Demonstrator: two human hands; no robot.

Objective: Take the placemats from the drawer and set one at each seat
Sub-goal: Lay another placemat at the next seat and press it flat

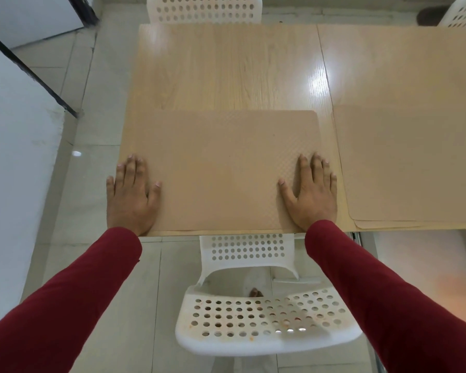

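The light wood-grain desk (226,71) fills the upper middle of the view, its near edge running across just above the nearest chair and its left edge bordering pale floor tiles (97,184). A seam divides it from a second panel on the right. The far half of the left panel is bare wood, leaving open room beyond the mat.

A tan placemat (218,170) lies flat at the near seat, its near edge almost flush with the desk edge and its left edge close to the desk's left edge. To the right, across the seam, a stack of placemats (409,168) lies with rounded corners slightly offset near the desk edge; how many it holds I cannot tell.

A white perforated chair (264,319) stands tucked below the near edge, between the two red sleeves (65,305). Another perforated chair (205,9) sits at the far edge.

The left hand (131,195) lies flat, fingers straight and spread, on the mat's left edge. The right hand (311,192) presses flat, fingers straight, on its right portion.
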